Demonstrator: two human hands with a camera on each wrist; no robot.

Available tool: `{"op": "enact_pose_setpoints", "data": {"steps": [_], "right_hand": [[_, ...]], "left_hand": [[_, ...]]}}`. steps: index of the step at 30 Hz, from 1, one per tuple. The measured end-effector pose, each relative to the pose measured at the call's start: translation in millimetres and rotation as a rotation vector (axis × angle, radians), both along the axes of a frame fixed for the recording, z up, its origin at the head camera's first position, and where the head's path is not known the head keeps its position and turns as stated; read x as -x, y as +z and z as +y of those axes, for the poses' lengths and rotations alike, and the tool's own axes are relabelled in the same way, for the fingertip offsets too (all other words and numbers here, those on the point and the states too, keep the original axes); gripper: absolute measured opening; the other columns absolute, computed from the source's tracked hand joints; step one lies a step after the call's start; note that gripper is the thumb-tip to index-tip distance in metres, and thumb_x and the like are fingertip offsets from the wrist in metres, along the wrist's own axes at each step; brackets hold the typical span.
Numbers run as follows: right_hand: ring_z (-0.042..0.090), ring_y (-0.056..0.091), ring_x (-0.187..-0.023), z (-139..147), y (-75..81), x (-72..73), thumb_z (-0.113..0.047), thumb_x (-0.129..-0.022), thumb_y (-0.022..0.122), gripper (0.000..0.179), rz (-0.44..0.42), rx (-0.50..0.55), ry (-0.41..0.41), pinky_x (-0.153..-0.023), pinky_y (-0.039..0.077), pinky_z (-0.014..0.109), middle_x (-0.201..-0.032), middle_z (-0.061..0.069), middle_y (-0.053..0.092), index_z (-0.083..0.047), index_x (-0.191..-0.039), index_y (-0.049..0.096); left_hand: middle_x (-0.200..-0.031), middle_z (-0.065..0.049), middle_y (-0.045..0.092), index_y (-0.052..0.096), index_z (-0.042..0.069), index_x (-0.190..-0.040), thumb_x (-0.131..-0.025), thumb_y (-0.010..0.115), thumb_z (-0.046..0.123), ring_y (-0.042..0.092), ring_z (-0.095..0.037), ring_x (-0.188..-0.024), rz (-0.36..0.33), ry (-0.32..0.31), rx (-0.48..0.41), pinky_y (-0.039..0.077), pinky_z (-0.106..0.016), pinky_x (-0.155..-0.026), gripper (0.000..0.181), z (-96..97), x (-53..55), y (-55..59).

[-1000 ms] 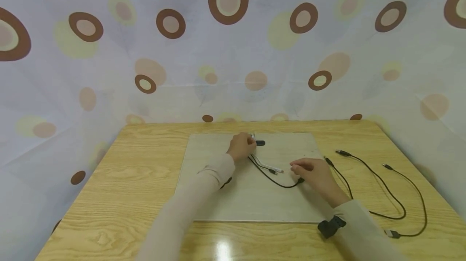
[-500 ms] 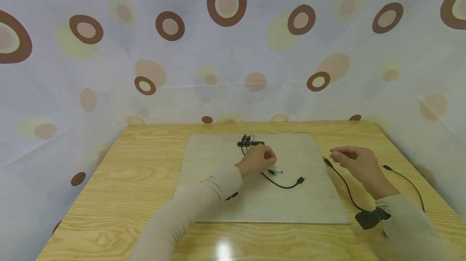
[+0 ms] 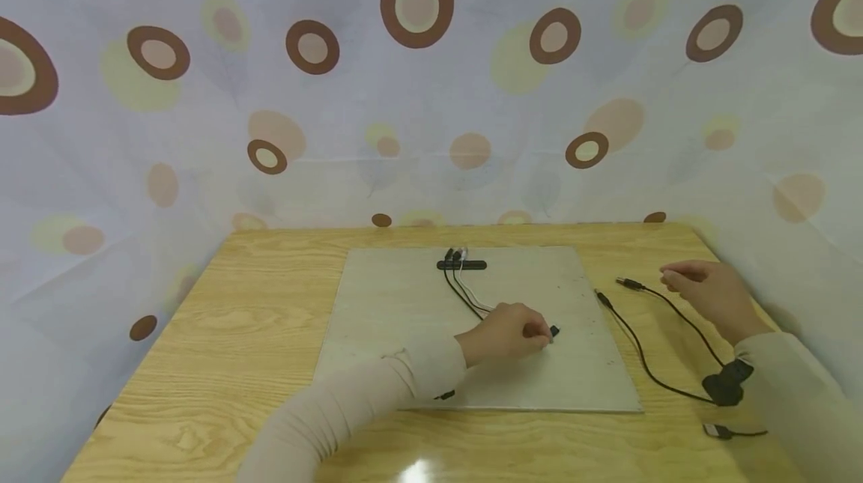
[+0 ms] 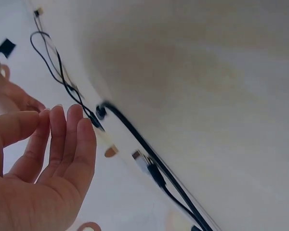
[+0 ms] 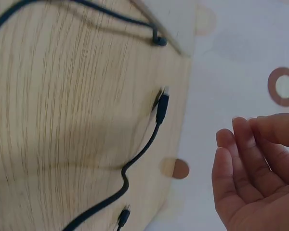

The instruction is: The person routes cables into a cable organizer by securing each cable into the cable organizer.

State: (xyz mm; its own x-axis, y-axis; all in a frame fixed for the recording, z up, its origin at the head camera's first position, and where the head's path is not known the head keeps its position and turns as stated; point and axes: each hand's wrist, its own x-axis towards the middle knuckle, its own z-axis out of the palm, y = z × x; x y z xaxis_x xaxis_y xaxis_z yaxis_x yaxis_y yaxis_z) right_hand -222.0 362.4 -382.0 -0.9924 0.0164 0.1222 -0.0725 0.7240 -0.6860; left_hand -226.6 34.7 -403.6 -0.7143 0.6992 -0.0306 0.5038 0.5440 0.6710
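My left hand (image 3: 509,329) hovers over the board (image 3: 377,341), thumb and index fingertips together and nothing between them. Just beyond those fingertips lies a black connector (image 3: 554,331). In the left wrist view, a black USB plug (image 4: 156,174) and a white connector (image 4: 139,157) lie side by side. Black cables (image 3: 461,302) and a white cable (image 3: 474,294) run from a black cable-holder strip (image 3: 477,265), partly hidden behind the left hand. My right hand (image 3: 715,299), loosely curled and empty, is above the table's right side. Close to it is a black cable plug (image 3: 630,284).
Right of the board, another black cable (image 3: 640,352) curves across the wooden table (image 3: 243,333). A USB plug (image 3: 718,431) lies near the front right, its cable partly under the right forearm. A patterned curtain (image 3: 431,101) stands behind the table.
My left hand has moved from the holder strip down and right along the cables to their connector ends. My right hand has moved right, off the board and over the loose cables.
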Motion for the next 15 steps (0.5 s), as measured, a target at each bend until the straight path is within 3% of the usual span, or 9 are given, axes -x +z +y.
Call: {"op": "enact_pose_setpoints", "data": {"steps": [3, 5, 8, 11, 15], "right_hand": [[-0.013, 0.052, -0.077, 9, -3.8, 10.3, -0.032, -0.1, 0.05, 0.05, -0.038, -0.051, -0.001, -0.067, 0.052, 0.022, -0.104, 0.015, 0.068, 0.01, -0.126, 0.054], [-0.005, 0.055, -0.077, 15, -7.0, 17.7, -0.035, -0.1, 0.05, 0.051, -0.057, -0.102, -0.002, -0.068, 0.053, 0.032, -0.108, 0.024, 0.066, 0.01, -0.125, 0.055], [0.021, 0.063, -0.083, 24, -15.1, 29.5, -0.035, -0.1, 0.05, 0.052, -0.079, -0.155, 0.009, -0.071, 0.051, 0.047, -0.106, 0.028, 0.065, 0.01, -0.123, 0.057], [0.047, 0.059, -0.095, 32, -26.3, 39.4, -0.037, -0.1, 0.05, 0.053, -0.121, -0.2, 0.022, -0.072, 0.049, 0.053, -0.108, 0.031, 0.064, 0.01, -0.121, 0.058], [0.054, 0.054, -0.099, 40, -41.1, 47.3, -0.038, -0.099, 0.051, 0.052, -0.167, -0.254, 0.033, -0.071, 0.047, 0.055, -0.113, 0.035, 0.06, 0.009, -0.116, 0.062]], "left_hand": [[-0.085, 0.014, 0.065, 0.074, 0.015, -0.094, -0.095, 0.062, 0.018, 0.053, 0.004, -0.076, -0.017, -0.02, 0.01, 0.043, -0.012, -0.069, 0.012, 0.2, -7.8, -1.4], [-0.085, 0.015, 0.065, 0.074, 0.016, -0.094, -0.095, 0.062, 0.018, 0.053, 0.005, -0.076, -0.025, -0.029, 0.009, 0.043, -0.012, -0.069, 0.012, 0.1, -11.3, -1.6], [-0.085, 0.014, 0.066, 0.074, 0.015, -0.095, -0.095, 0.062, 0.017, 0.054, 0.006, -0.076, -0.012, -0.053, 0.0, 0.043, -0.011, -0.071, 0.012, -0.3, -13.6, -1.6], [-0.084, 0.013, 0.068, 0.074, 0.014, -0.096, -0.095, 0.062, 0.017, 0.054, 0.007, -0.076, 0.011, -0.075, 0.001, 0.043, -0.009, -0.071, 0.012, -0.8, -14.8, -1.0], [-0.085, 0.012, 0.069, 0.074, 0.012, -0.096, -0.094, 0.062, 0.016, 0.054, 0.008, -0.075, 0.02, -0.096, 0.001, 0.042, -0.008, -0.071, 0.012, -1.4, -16.3, 0.7]]}}
